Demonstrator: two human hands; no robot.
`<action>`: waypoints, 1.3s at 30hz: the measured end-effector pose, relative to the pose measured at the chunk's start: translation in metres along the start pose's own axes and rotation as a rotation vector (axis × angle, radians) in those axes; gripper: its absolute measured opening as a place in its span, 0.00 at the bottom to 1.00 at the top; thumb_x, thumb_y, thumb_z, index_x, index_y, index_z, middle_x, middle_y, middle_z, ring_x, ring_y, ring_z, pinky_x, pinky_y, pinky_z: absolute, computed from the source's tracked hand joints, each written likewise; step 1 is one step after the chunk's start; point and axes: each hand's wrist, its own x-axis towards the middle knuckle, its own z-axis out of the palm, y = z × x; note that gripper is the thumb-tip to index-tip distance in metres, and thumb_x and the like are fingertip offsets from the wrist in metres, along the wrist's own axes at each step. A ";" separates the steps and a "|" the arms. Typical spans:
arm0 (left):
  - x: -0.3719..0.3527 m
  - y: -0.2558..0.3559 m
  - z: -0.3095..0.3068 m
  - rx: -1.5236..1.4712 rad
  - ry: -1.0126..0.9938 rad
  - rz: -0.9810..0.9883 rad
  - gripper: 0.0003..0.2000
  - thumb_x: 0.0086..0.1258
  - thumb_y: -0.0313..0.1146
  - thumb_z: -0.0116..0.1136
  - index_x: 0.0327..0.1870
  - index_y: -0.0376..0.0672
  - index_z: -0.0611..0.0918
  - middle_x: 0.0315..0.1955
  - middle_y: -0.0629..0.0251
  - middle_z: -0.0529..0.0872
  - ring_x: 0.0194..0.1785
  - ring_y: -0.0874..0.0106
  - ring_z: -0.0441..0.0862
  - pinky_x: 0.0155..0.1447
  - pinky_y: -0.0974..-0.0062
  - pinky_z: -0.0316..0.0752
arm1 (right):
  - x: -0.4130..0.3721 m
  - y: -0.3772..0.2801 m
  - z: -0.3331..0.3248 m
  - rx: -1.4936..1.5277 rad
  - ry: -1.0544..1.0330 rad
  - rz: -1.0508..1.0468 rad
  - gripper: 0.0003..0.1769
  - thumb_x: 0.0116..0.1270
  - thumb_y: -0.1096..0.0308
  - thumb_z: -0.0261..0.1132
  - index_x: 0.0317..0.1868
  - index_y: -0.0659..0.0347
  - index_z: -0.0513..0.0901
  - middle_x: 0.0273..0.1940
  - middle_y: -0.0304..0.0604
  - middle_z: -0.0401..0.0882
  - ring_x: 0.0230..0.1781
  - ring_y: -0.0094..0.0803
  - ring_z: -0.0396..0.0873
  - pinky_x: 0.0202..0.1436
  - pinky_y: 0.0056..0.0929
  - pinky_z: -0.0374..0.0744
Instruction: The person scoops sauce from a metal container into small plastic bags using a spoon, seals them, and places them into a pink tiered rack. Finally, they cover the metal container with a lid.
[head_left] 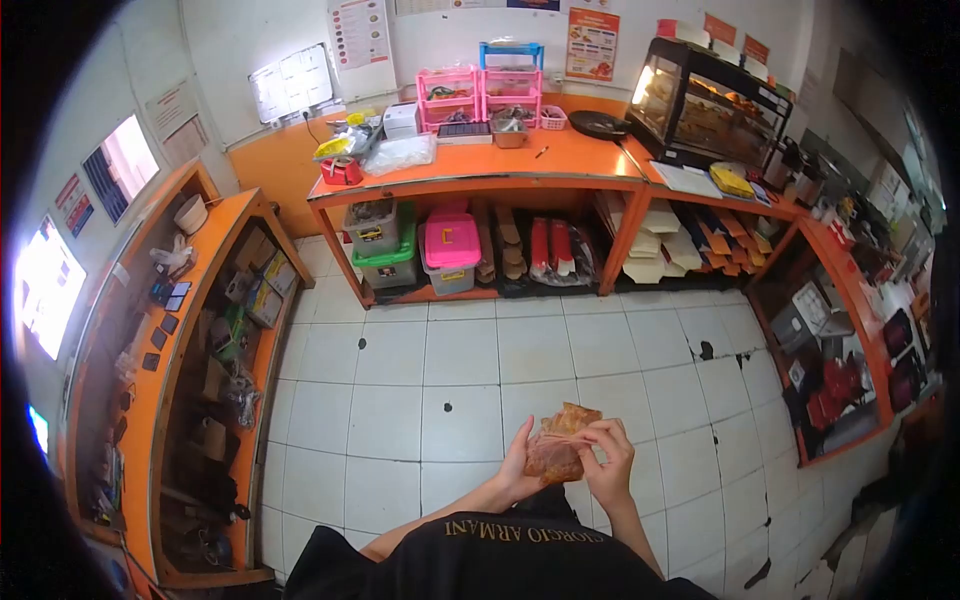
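A brown, crinkled item in what looks like clear wrapping (pixel 552 462) is held in front of the black shirt, above the tiled floor. My left hand (pixel 520 466) supports it from the left side, with the thumb pointing up. On the right, my right hand (pixel 608 462) pinches the wrapping at the item's upper right, fingers bent together. What exactly is inside the wrapping is too small to tell.
Ahead is an orange counter (pixel 480 163) with pink racks (pixel 447 98), a black pan (pixel 599 124) and a glass display case (pixel 710 110). Lidded boxes (pixel 452 245) stand beneath. Orange shelving (pixel 190 290) runs along the left; a red-framed cabinet (pixel 840 330) is at right.
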 end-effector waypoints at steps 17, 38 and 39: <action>0.301 0.215 0.050 0.199 0.033 0.114 0.33 0.72 0.60 0.27 0.63 0.40 0.68 0.59 0.62 0.73 0.66 0.68 0.65 0.68 0.64 0.54 | 0.316 0.201 0.012 -0.225 -0.133 -0.224 0.08 0.49 0.73 0.67 0.32 0.58 0.80 0.34 0.39 0.76 0.41 0.39 0.74 0.46 0.37 0.67; 0.195 0.314 -0.350 0.724 1.392 -0.217 0.20 0.64 0.41 0.54 0.52 0.37 0.75 0.40 0.51 0.83 0.43 0.63 0.82 0.46 0.63 0.76 | 0.879 0.400 0.216 -0.252 -0.266 -0.538 0.06 0.51 0.76 0.65 0.32 0.65 0.81 0.34 0.44 0.78 0.40 0.41 0.74 0.45 0.33 0.73; 0.222 0.330 -0.355 0.674 1.369 -0.198 0.20 0.64 0.41 0.54 0.53 0.37 0.75 0.40 0.52 0.83 0.43 0.64 0.82 0.46 0.63 0.77 | 0.905 0.410 0.231 -0.174 -0.251 -0.515 0.07 0.52 0.75 0.65 0.33 0.65 0.81 0.34 0.44 0.78 0.40 0.41 0.74 0.45 0.34 0.73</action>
